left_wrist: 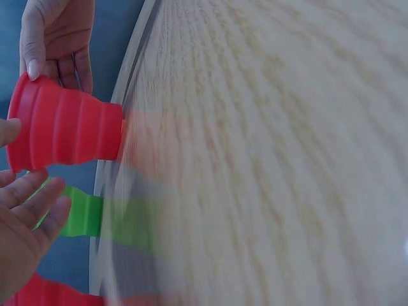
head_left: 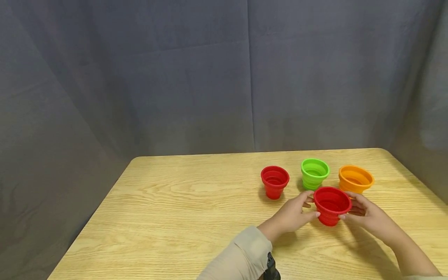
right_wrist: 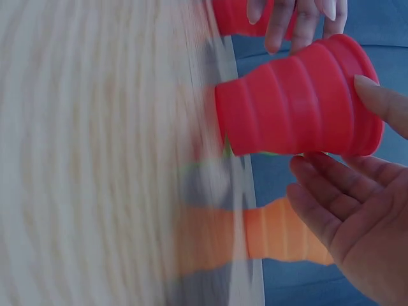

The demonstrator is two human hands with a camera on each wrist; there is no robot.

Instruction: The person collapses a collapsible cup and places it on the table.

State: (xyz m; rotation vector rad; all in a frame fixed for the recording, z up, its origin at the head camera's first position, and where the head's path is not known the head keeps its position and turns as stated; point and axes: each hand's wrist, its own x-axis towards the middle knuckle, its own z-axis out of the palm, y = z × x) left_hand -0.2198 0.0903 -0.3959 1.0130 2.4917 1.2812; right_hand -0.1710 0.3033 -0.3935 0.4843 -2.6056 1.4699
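— What's between your hands?

— A red collapsible cup (head_left: pixel 330 218), mouth up, toward the right side of the wood-grain table (head_left: pixel 175 217). My left hand (head_left: pixel 295 214) grips it at the left of the rim, my right hand (head_left: pixel 374 217) at the right.

— And the fingers themselves?

— On the left, my thumb is against the front of the rim, with the other fingers parted along the side. On the right, my thumb lies on the rim and the rest bend round behind, so each hand pinches the cup between thumb and fingers.

— Is it standing on the wood?

— I can't swear to it: the wrist views blur around the base, so it may be resting or just clear.

— How would you handle it well?

— I'd match the pressure of both hands and stay at the rim. Those stepped rings look soft; a hard squeeze or downward push could fold them. I'd have the mouth level too.

— Anything to mind nearby?

— The green collapsible cup (head_left: pixel 314 178) just behind, and the orange collapsible cup (head_left: pixel 354 183) close to my right fingertips; a knuckle could knock either. The second red cup (head_left: pixel 274 186) stands apart, farther left.
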